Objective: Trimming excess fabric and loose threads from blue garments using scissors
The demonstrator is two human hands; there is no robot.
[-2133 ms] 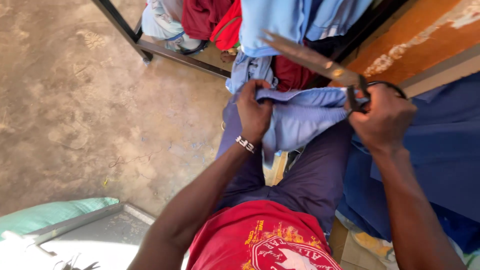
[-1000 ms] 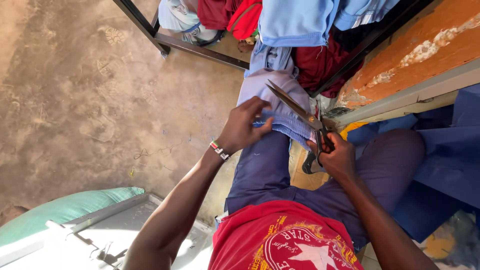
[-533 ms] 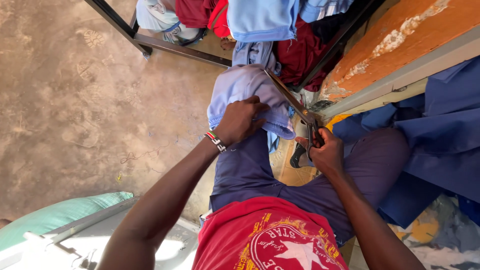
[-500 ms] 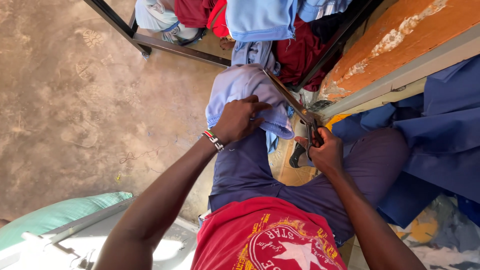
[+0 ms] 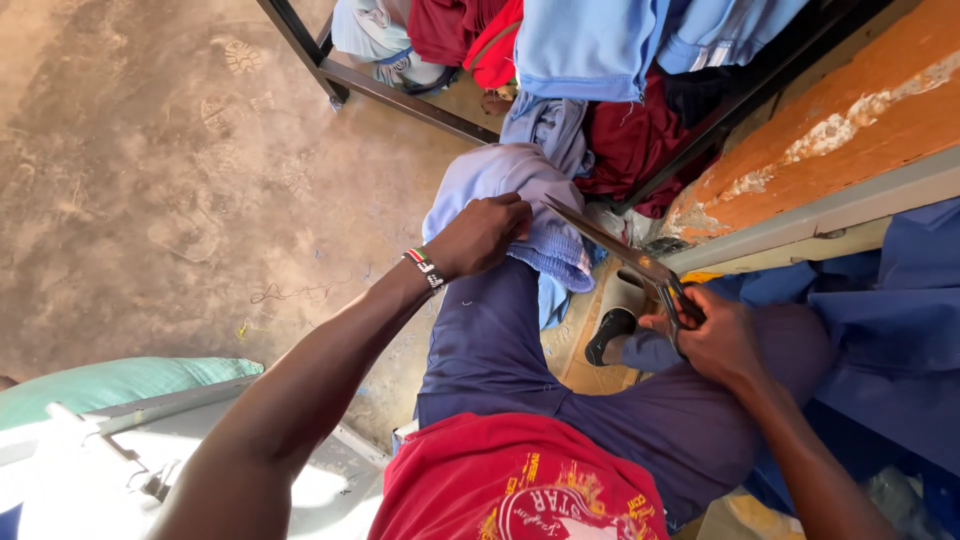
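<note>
My left hand grips a piece of light blue cloth that lies over my left knee. A beaded band sits on that wrist. My right hand holds the handles of a pair of large metal scissors. Their blades point up and left, with the tips touching the edge of the light blue cloth beside my left hand. I sit in dark blue trousers and a red shirt.
A black metal frame stands ahead with blue and red garments piled on it. An orange wooden tabletop is at the right, with dark blue fabric under it. A green cushion lies at lower left on the dirt floor.
Over the last two seconds both hands came down from near the table edge to my knee. My left hand pulled the light blue cloth closer, and the scissors swung towards its edge.
</note>
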